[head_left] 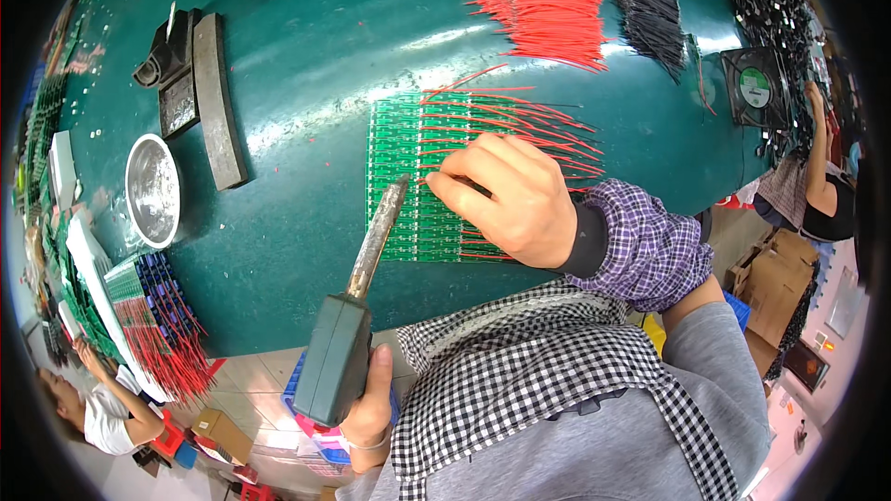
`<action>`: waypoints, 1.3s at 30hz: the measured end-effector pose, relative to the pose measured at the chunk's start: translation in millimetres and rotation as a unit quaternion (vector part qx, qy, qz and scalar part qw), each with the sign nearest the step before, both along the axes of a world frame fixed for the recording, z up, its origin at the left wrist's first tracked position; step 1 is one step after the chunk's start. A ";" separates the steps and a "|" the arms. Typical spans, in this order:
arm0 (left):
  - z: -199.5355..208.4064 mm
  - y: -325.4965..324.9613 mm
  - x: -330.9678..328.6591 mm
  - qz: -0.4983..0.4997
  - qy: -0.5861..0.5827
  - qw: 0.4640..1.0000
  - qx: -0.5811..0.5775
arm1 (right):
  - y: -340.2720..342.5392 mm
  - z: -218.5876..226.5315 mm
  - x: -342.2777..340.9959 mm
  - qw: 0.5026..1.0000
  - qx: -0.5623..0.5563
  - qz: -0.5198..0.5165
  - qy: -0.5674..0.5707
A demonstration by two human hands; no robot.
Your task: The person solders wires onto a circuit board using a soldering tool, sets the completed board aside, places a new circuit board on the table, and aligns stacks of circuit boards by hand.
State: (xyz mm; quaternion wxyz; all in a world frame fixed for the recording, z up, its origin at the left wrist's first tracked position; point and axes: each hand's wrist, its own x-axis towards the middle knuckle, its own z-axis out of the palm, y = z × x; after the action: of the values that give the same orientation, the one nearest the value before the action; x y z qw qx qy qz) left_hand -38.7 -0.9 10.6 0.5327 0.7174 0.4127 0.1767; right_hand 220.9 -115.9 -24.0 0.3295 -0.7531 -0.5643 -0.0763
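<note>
My left hand (371,408) grips the dark green handle of a soldering iron (336,357). Its long worn metal shaft points up and right, with the tip over a panel of green circuit boards (394,134). Close by that tip, my right hand (515,204) is closed in a pinch on a thin red wire, largely covered by the fingers. Several red wires (548,125) run rightward from the middle of the panel, their left ends on the boards. The right hand hides part of the panel and some wires.
A bundle of red wires (538,5) and black wires (647,14) lie at the far side. A metal bowl (153,190), a dark stand (178,93) and a curved bar (219,102) are at left. Wired boards (162,315) sit front left; a fan (750,83) stands right. Other people work at both sides.
</note>
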 end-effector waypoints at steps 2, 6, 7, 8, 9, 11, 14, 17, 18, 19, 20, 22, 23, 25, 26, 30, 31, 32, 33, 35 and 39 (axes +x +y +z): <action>-2.7 -0.2 -2.4 -0.004 -0.002 1.000 0.004 | -0.4 0.1 -0.2 1.000 -0.002 0.000 0.004; -3.8 1.1 -0.7 -0.013 0.001 1.000 -0.001 | -0.9 -0.9 0.2 1.000 0.000 -0.001 -0.003; -4.2 1.7 0.5 -0.029 -0.006 0.999 0.020 | -0.9 -0.9 0.2 1.000 -0.001 -0.001 -0.003; -4.6 2.0 1.3 -0.044 -0.012 0.998 0.040 | -1.1 -0.9 0.3 1.000 -0.001 -0.001 -0.003; -4.6 2.1 0.3 -0.044 -0.012 0.998 0.040 | -1.3 -0.8 0.3 1.000 -0.003 -0.001 -0.003; -4.2 2.4 -2.9 -0.042 0.020 0.999 0.016 | -1.5 -0.3 0.3 1.000 -0.006 -0.001 -0.003; -4.7 2.9 -3.7 -0.048 0.019 0.999 0.012 | -1.3 0.6 0.2 1.000 -0.011 0.000 -0.005; -7.3 4.1 -5.4 -0.053 0.016 0.998 0.010 | -0.8 0.0 0.0 1.000 -0.008 -0.002 -0.006; -9.1 4.9 -6.6 -0.053 0.016 0.998 0.009 | -0.8 0.0 -0.1 1.000 -0.006 -0.004 -0.007; -11.1 5.9 -7.9 -0.064 0.011 0.998 0.025 | -0.8 0.1 -0.2 1.000 -0.004 -0.006 -0.007; -12.2 6.2 -8.5 -0.076 0.006 0.996 0.040 | -0.7 0.2 -0.3 1.000 -0.004 -0.006 -0.007; -12.0 4.9 -8.4 -0.068 0.007 0.997 0.038 | -0.4 0.5 -0.3 1.000 -0.006 -0.005 -0.008; -11.7 3.9 -8.2 -0.060 0.008 0.997 0.037 | -0.2 0.5 -0.4 1.000 -0.006 -0.005 -0.008; -10.9 1.6 -6.4 -0.050 -0.005 0.998 0.039 | 0.2 0.4 -0.6 1.000 -0.001 -0.003 -0.005; -10.8 1.1 -5.5 -0.041 -0.019 0.998 0.041 | 0.0 0.3 -0.5 1.000 -0.002 -0.003 -0.005; -11.9 0.7 -6.4 -0.036 -0.033 0.998 0.043 | -0.4 -1.3 -0.7 1.000 -0.001 -0.005 -0.006; -11.4 0.0 -6.7 -0.029 -0.026 0.999 0.036 | -0.3 -1.7 -0.7 1.000 0.002 -0.006 -0.007; -11.1 -0.6 -7.3 -0.023 -0.018 0.999 0.029 | -0.1 -1.3 -0.8 1.000 0.002 -0.006 -0.007; -11.3 -0.8 -8.0 -0.023 -0.018 0.999 0.029 | 0.1 -0.7 -0.7 1.000 0.003 -0.005 -0.003; -12.5 -1.3 -9.3 -0.018 -0.011 1.000 0.019 | 0.1 -0.4 -0.7 1.000 0.005 -0.004 0.001; -11.2 -2.8 -8.3 -0.014 -0.014 1.000 0.020 | 0.2 -0.9 -0.5 1.000 0.001 -0.002 -0.004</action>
State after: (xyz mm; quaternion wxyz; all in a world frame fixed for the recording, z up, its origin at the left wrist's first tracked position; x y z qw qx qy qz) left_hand -47.0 -3.8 -0.6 0.5263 0.7311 0.3914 0.1878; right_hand 220.5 -115.7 -24.9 0.3278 -0.7536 -0.5639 -0.0812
